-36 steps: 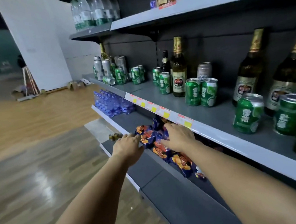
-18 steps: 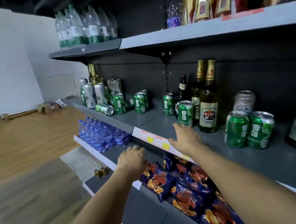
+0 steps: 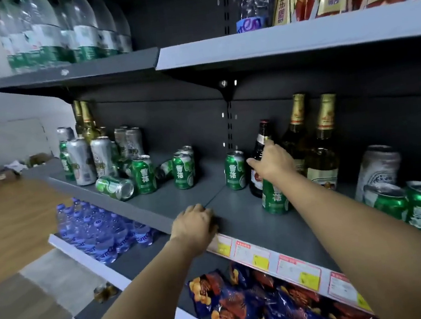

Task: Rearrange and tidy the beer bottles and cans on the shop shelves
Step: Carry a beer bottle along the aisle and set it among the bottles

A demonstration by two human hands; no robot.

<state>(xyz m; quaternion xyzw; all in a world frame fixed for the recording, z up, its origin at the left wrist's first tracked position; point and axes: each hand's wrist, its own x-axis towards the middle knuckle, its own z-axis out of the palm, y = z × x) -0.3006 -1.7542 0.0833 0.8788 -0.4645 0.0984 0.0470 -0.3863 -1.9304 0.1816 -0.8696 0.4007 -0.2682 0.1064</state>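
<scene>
The dark bottle [image 3: 261, 159], standing on the middle shelf [image 3: 235, 208] beside a green can [image 3: 235, 171], is being gripped by the right hand [image 3: 273, 161]. The left hand [image 3: 194, 226], fingers curled, is being rested on the shelf edge. Lifting upright is probably being called for next.

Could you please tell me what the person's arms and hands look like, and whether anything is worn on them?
Both forearms are bare up to the frame edge: no sleeves show. The left hand and right hand carry no gloves, and no watch, bracelet or ring is visible.
</scene>
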